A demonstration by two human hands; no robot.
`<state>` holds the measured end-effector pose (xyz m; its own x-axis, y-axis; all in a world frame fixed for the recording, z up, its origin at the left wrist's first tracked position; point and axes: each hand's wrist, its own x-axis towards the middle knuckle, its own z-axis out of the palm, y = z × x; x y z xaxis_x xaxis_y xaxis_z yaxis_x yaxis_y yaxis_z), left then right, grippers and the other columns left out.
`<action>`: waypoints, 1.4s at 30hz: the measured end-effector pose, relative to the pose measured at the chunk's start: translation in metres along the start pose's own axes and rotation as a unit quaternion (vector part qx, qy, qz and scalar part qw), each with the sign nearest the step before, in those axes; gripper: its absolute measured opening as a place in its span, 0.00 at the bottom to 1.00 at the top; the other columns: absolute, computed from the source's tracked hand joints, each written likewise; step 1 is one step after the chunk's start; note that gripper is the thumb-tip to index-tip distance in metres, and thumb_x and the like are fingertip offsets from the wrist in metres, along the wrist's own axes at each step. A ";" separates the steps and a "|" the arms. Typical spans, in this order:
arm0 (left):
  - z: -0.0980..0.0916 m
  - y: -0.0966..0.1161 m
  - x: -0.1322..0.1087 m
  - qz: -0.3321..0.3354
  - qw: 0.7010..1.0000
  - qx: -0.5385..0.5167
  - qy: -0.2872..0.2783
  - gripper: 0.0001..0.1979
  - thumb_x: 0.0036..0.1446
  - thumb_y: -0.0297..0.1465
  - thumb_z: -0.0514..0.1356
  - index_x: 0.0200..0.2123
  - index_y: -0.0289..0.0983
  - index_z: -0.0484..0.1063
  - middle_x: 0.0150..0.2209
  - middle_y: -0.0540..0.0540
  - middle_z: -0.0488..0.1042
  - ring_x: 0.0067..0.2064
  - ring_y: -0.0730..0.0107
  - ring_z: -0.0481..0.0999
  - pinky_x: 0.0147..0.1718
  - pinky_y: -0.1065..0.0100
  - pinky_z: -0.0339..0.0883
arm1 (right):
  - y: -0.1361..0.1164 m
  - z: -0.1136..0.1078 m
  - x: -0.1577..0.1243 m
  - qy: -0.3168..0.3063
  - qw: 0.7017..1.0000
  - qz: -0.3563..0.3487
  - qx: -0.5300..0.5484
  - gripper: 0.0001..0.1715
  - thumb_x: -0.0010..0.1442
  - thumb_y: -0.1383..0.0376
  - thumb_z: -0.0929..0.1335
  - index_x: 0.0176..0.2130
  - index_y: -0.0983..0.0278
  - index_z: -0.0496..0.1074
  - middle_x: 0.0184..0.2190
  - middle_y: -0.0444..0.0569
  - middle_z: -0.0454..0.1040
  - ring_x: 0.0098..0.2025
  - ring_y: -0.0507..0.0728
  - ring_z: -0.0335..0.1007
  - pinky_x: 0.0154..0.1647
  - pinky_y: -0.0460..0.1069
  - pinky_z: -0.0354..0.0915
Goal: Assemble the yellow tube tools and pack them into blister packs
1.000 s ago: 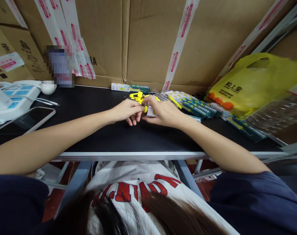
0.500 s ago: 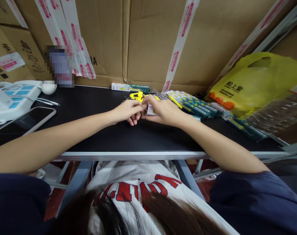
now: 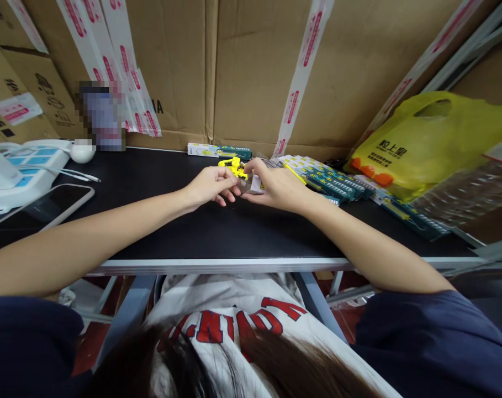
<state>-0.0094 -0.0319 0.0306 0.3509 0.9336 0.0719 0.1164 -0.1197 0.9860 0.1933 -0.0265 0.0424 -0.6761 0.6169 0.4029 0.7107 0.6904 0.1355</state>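
Observation:
In the head view my right hand (image 3: 279, 187) is wrapped round a small white box (image 3: 257, 184), thumb and fingers on either side of it. Just left of the box's end is my left hand (image 3: 214, 187), its fingers curled and close together; what they pinch, if anything, is too small to tell. Yellow compass-like pieces (image 3: 234, 166) lie on the black table (image 3: 217, 237) just beyond both hands. Several green and white boxes (image 3: 333, 179) lie side by side to the right of my right hand. Another such box (image 3: 220, 151) lies behind the yellow pieces.
At the left are a white power strip (image 3: 35, 160) with cables and a phone (image 3: 47, 207). A blurred-out upright object (image 3: 104, 119) leans on the cardboard (image 3: 251, 72) behind. A yellow bag (image 3: 424, 138) and clear plastic packaging (image 3: 461, 188) are at the right.
My left hand has drawn slightly left and its fingers have risen a little from the box's end. More of the white box now shows in my right hand.

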 end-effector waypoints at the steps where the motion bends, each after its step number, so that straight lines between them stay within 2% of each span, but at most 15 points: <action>1: 0.001 0.000 -0.001 -0.001 1.000 0.002 -0.005 0.11 0.58 0.33 0.65 0.30 0.33 0.68 0.28 0.46 0.78 0.23 0.78 0.75 0.18 0.78 0.65 | -0.002 0.001 0.000 -0.001 1.000 -0.004 -0.003 0.26 0.61 0.54 0.67 0.53 0.65 0.61 0.40 0.55 0.79 0.36 0.62 0.76 0.31 0.49 0.55; 5: 0.008 -0.002 -0.003 0.008 0.999 0.026 -0.020 0.09 0.57 0.29 0.65 0.28 0.33 0.69 0.25 0.49 0.75 0.21 0.78 0.74 0.16 0.78 0.65 | -0.010 0.005 0.000 -0.014 0.999 -0.030 -0.010 0.24 0.61 0.57 0.67 0.52 0.65 0.61 0.42 0.57 0.79 0.40 0.64 0.76 0.30 0.49 0.56; 10: 0.015 -0.001 -0.005 0.021 0.996 0.092 -0.003 0.09 0.56 0.20 0.61 0.23 0.32 0.70 0.17 0.54 0.67 0.16 0.84 0.64 0.13 0.79 0.58 | -0.016 0.006 -0.002 -0.014 0.999 -0.042 0.000 0.27 0.61 0.53 0.70 0.52 0.65 0.60 0.41 0.56 0.79 0.41 0.64 0.77 0.31 0.49 0.57; 13: 0.016 0.001 -0.006 0.013 0.993 0.116 0.010 0.08 0.56 0.20 0.60 0.25 0.32 0.72 0.15 0.56 0.64 0.15 0.84 0.61 0.13 0.79 0.57 | -0.015 0.005 -0.002 -0.007 0.999 -0.035 0.005 0.32 0.60 0.51 0.70 0.54 0.65 0.58 0.42 0.56 0.79 0.42 0.64 0.77 0.32 0.49 0.59; 17: 0.007 -0.003 0.000 0.030 0.988 0.147 0.034 0.05 0.56 0.24 0.59 0.31 0.32 0.75 0.17 0.55 0.66 0.16 0.82 0.62 0.14 0.77 0.56 | -0.006 0.004 -0.001 -0.023 0.999 -0.019 0.042 0.41 0.56 0.51 0.73 0.58 0.63 0.54 0.46 0.55 0.78 0.42 0.64 0.77 0.34 0.50 0.62; 20: -0.007 -0.011 0.007 0.052 0.973 0.223 0.028 0.07 0.56 0.28 0.59 0.33 0.32 0.77 0.22 0.51 0.71 0.17 0.81 0.63 0.15 0.75 0.55 | 0.003 0.006 0.001 -0.053 0.997 0.008 0.058 0.36 0.56 0.57 0.73 0.57 0.62 0.57 0.46 0.54 0.78 0.39 0.62 0.76 0.33 0.49 0.61; 23: -0.020 -0.017 0.012 0.129 0.951 0.278 0.047 0.11 0.57 0.31 0.58 0.41 0.33 0.76 0.37 0.46 0.77 0.22 0.81 0.67 0.23 0.73 0.62 | 0.010 0.008 0.003 -0.065 0.996 0.023 0.060 0.27 0.58 0.57 0.71 0.52 0.62 0.61 0.43 0.52 0.78 0.37 0.61 0.75 0.32 0.49 0.59; 26: -0.025 -0.018 0.011 0.224 0.919 0.322 0.027 0.22 0.53 0.34 0.62 0.52 0.35 0.69 0.50 0.42 0.74 0.31 0.76 0.73 0.34 0.70 0.67 | 0.012 0.009 0.003 -0.063 0.996 0.025 0.066 0.24 0.59 0.56 0.70 0.51 0.62 0.63 0.42 0.52 0.78 0.37 0.60 0.74 0.32 0.48 0.58; 28: -0.025 -0.016 0.009 0.260 0.894 0.365 -0.003 0.27 0.50 0.35 0.65 0.54 0.37 0.67 0.53 0.42 0.72 0.39 0.70 0.74 0.41 0.67 0.68 | 0.012 0.010 0.003 -0.056 0.996 0.022 0.069 0.24 0.60 0.56 0.69 0.52 0.62 0.63 0.43 0.52 0.78 0.37 0.60 0.74 0.33 0.48 0.58; 30: -0.024 -0.015 0.007 0.273 0.877 0.396 -0.007 0.25 0.50 0.33 0.64 0.52 0.37 0.68 0.54 0.42 0.71 0.45 0.65 0.74 0.45 0.65 0.67 | 0.013 0.010 0.003 -0.053 0.996 0.021 0.067 0.24 0.60 0.56 0.69 0.52 0.62 0.63 0.42 0.52 0.78 0.36 0.59 0.74 0.33 0.48 0.57; 33: -0.025 -0.015 0.008 0.272 0.871 0.410 0.008 0.17 0.51 0.30 0.62 0.46 0.36 0.68 0.50 0.43 0.73 0.46 0.63 0.74 0.46 0.65 0.66 | 0.014 0.011 0.003 -0.054 0.996 0.021 0.070 0.22 0.60 0.55 0.69 0.50 0.62 0.64 0.40 0.51 0.78 0.35 0.59 0.73 0.32 0.47 0.56; 37: -0.029 -0.017 0.012 0.256 0.881 0.397 0.018 0.14 0.51 0.30 0.62 0.42 0.36 0.67 0.42 0.46 0.75 0.40 0.67 0.74 0.41 0.67 0.65 | 0.015 0.012 0.003 -0.045 0.994 0.016 0.103 0.21 0.59 0.55 0.69 0.48 0.62 0.65 0.40 0.51 0.77 0.36 0.58 0.72 0.32 0.47 0.56; 42: -0.028 -0.018 0.013 0.256 0.894 0.367 0.034 0.07 0.50 0.30 0.62 0.33 0.36 0.68 0.34 0.49 0.74 0.32 0.73 0.70 0.33 0.70 0.62 | 0.009 0.010 0.003 -0.025 0.992 0.026 0.122 0.21 0.59 0.55 0.69 0.47 0.63 0.65 0.40 0.51 0.77 0.36 0.58 0.71 0.33 0.47 0.57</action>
<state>-0.0333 -0.0079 0.0181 0.4778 0.7091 0.5185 0.5445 -0.7023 0.4586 0.1954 -0.0146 0.0355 -0.6524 0.6680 0.3580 0.6809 0.7241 -0.1102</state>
